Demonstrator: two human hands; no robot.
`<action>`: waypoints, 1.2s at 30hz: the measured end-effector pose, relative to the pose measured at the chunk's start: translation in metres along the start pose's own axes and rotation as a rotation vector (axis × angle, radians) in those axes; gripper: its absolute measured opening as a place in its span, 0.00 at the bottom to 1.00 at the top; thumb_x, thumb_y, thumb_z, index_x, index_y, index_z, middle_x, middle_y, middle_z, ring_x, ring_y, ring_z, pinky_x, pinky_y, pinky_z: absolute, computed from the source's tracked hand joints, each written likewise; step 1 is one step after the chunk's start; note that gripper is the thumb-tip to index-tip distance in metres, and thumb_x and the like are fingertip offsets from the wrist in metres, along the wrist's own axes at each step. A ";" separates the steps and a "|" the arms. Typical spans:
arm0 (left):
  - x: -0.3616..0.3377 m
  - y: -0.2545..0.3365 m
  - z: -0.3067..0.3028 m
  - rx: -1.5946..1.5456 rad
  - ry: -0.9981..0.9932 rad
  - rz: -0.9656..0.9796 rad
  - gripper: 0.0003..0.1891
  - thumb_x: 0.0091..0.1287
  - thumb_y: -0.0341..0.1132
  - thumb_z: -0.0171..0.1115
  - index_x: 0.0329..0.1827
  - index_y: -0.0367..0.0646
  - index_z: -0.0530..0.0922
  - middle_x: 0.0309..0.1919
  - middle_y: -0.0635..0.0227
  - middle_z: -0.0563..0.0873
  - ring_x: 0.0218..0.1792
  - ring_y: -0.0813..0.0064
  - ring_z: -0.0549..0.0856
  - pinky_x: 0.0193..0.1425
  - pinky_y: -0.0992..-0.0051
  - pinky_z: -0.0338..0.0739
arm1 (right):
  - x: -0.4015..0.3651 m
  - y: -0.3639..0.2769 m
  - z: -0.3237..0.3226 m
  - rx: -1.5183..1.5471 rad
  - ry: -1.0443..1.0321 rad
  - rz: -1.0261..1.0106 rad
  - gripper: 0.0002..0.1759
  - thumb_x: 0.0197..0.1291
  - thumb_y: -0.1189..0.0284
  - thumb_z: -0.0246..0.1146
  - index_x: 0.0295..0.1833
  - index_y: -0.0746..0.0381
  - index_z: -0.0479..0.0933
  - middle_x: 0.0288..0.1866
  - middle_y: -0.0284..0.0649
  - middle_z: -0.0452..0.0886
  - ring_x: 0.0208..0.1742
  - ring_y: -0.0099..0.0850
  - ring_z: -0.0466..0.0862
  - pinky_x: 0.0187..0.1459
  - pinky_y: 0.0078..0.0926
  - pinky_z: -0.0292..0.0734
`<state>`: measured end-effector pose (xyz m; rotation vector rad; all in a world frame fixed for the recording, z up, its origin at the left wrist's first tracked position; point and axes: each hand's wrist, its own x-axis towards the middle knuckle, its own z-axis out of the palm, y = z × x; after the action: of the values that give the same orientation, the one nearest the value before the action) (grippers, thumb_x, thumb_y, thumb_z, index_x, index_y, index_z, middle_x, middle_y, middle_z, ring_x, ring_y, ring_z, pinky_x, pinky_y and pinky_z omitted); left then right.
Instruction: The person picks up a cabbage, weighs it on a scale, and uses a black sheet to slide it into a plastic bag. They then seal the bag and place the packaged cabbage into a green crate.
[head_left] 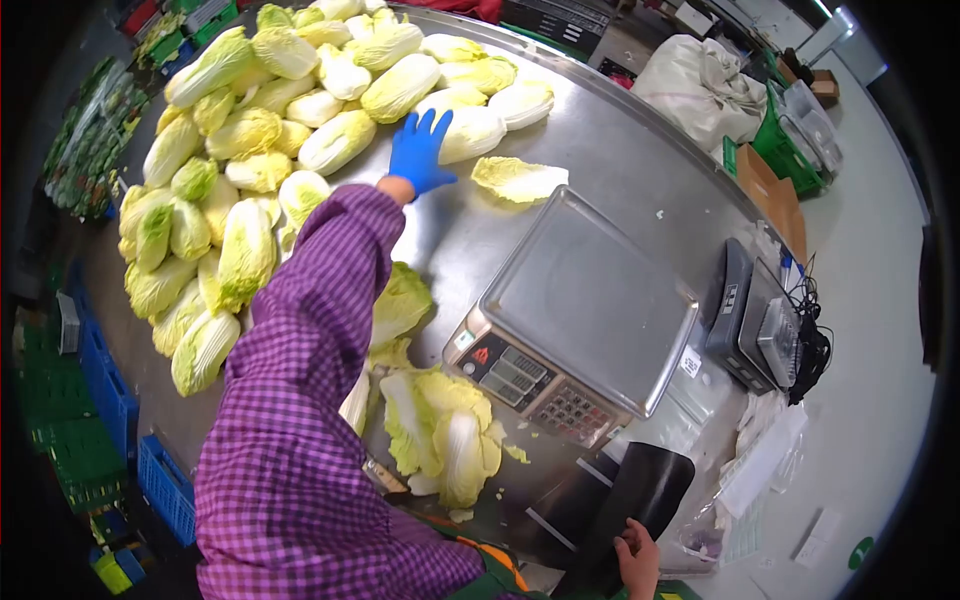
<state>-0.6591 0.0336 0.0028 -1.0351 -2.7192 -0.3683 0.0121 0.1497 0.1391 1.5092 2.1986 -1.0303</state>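
My left hand [420, 155], in a blue glove, reaches across the steel table [590, 130] with its fingers spread. Its fingertips are beside a napa cabbage [472, 135] at the right edge of a large heap of napa cabbages [340, 140]. A loose cabbage leaf [520, 180] lies just to the right. Near the bottom edge my bare right hand [638, 560] has its fingers bent round the edge of a curled black sheet [640, 490]. Between the hands stands a weighing scale [590, 300] with a bare steel pan. Trimmed outer leaves [445, 430] lie left of its keypad.
A second scale-like device [750, 315] with black cables [808, 340] sits at the right. Beyond the table are a white sack [700, 90], a green crate [785, 150] and a cardboard box [770, 200]. Blue crates [165, 490] stand on the floor at left.
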 end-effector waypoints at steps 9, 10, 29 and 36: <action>0.028 -0.003 0.038 -0.354 -0.269 -0.195 0.54 0.41 0.52 0.76 0.72 0.44 0.59 0.61 0.49 0.74 0.58 0.55 0.77 0.61 0.63 0.73 | -0.003 0.001 0.014 -0.045 0.009 0.033 0.23 0.61 0.68 0.63 0.62 0.58 0.73 0.45 0.48 0.82 0.44 0.39 0.81 0.47 0.32 0.74; 0.019 -0.010 0.047 -0.572 -0.244 -0.154 0.51 0.43 0.52 0.75 0.70 0.41 0.62 0.60 0.50 0.75 0.58 0.59 0.78 0.61 0.65 0.72 | -0.003 0.003 0.016 -0.059 0.012 0.016 0.24 0.61 0.67 0.63 0.62 0.58 0.72 0.46 0.49 0.82 0.44 0.39 0.81 0.48 0.32 0.74; -0.138 0.171 -0.071 -0.863 -0.275 -0.137 0.54 0.46 0.56 0.75 0.71 0.34 0.58 0.66 0.45 0.66 0.66 0.54 0.69 0.69 0.65 0.64 | -0.027 0.041 0.055 0.216 0.174 -0.137 0.33 0.53 0.76 0.67 0.66 0.62 0.66 0.44 0.48 0.80 0.38 0.30 0.80 0.40 0.25 0.76; -0.208 0.154 -0.069 -1.091 -0.022 -0.050 0.38 0.54 0.27 0.70 0.70 0.41 0.63 0.61 0.59 0.73 0.53 0.68 0.79 0.57 0.72 0.76 | -0.055 0.080 0.097 0.381 0.246 -0.014 0.38 0.51 0.80 0.63 0.70 0.66 0.60 0.52 0.57 0.78 0.48 0.44 0.82 0.53 0.34 0.74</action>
<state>-0.3960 -0.0049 0.0346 -1.1251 -2.4707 -1.9683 0.0916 0.0609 0.0713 1.8715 2.2674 -1.3976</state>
